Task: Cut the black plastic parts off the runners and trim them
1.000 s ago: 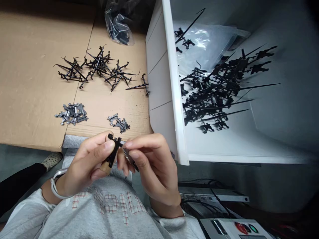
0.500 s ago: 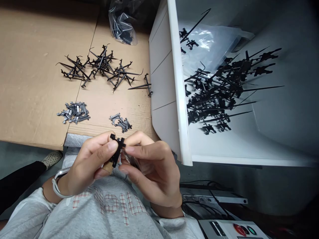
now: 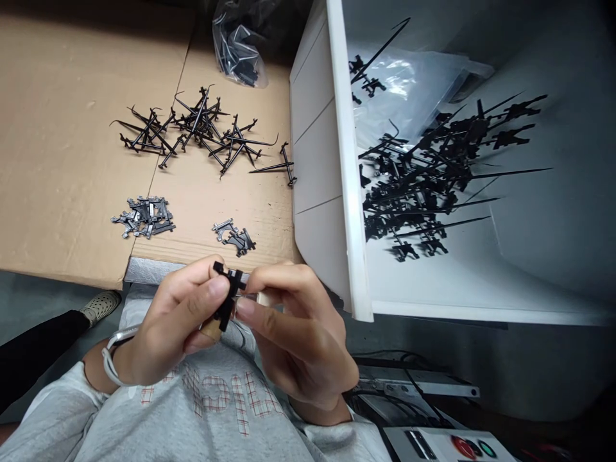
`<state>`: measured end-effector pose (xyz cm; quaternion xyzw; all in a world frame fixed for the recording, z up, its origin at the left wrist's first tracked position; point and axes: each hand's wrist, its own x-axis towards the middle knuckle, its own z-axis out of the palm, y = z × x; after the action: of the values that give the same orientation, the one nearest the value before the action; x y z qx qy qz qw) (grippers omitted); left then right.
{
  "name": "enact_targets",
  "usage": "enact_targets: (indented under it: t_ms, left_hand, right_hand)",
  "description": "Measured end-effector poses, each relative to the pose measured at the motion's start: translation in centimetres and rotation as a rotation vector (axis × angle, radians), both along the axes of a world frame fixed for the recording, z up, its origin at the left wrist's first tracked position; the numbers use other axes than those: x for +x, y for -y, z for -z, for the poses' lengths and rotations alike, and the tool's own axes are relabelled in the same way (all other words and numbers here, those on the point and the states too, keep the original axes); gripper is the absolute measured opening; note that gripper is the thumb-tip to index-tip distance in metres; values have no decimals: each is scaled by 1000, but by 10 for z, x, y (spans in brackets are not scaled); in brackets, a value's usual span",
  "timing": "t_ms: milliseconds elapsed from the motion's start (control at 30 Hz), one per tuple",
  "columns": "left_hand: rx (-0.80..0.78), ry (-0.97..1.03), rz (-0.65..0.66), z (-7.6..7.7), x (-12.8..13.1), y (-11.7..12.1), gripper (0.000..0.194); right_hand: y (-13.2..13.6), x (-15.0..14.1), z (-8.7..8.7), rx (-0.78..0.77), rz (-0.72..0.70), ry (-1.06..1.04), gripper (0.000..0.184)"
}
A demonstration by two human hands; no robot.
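Note:
My left hand [image 3: 180, 311] is closed, pinching a small black plastic bracket [image 3: 230, 292] between thumb and fingers in front of my chest. A tan wrap [image 3: 212, 330] covers one of its fingertips. My right hand [image 3: 298, 333] is at the bracket's right side, its index finger and thumb closed around a spot by the bracket's projecting arm. What lies between those fingertips is too small and hidden to name. Just beyond my hands, on the cardboard, lie a small group of flat dark brackets [image 3: 234, 237] and a larger pile of similar brackets [image 3: 144, 217].
Black thin-pointed parts [image 3: 199, 122] lie in heaps farther back on the cardboard [image 3: 62, 160]. A clear plastic bag [image 3: 240, 58] stands behind them. To the right, a white bin [image 3: 353, 192] holds many black assemblies [image 3: 423, 173]. A control box [image 3: 443, 443] is at lower right.
My right hand's fingers have shifted around the bracket, and a dark blurred piece seen in them earlier is now out of sight. My left hand keeps its hold. The view has shifted slightly.

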<state>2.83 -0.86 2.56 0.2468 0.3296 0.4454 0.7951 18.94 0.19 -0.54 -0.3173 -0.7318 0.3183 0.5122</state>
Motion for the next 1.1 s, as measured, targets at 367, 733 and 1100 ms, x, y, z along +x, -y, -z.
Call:
enact_targets:
  t_ms: [367,733,1100]
  left_hand:
    - [57,18,-38,3,5,0,41]
    - [69,21,-37,3,7,1,39]
    - [85,23,-59,2,9,2,37]
  right_hand:
    - [1,1,-1,69,70,-51,24]
    - [-4,0,3,191,27,-81,25]
    - [-9,-3,11,232,28,-107,28]
